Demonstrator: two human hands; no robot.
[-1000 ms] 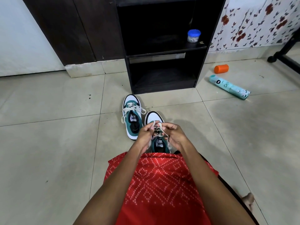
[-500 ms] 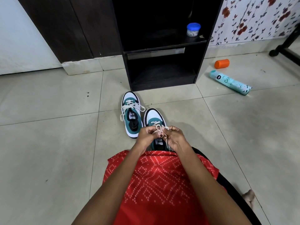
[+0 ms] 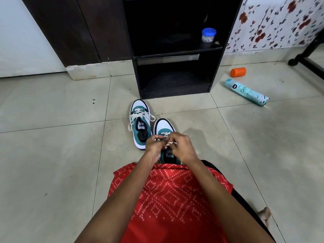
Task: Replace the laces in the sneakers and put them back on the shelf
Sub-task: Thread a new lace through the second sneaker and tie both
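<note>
1. Sneakers: the pair stands on the tiled floor just in front of the black shelf, toes toward it and close side by side; neither one is on the shelf yet
2. The far sneaker has its cream lace threaded and tied in a bow, with the loops hanging to both sides, so I judge this one finished
3. The near sneaker shows lace crossings just behind the toe; its upper eyelets are hidden under the hands
4. The left hand and the right hand meet above its tongue, fingers curled, each pinching the lace; it looks like the knot is being made, but I cannot tell how far the knot is
5. What is left, in my judgement: to finish this bow, then to lift both shoes onto the shelf
6. The upper board carries a small jar with a blue lid on its right side
7. An orange cap and a teal spray can lie on the floor right of the shelf, well apart from the shoes
</note>
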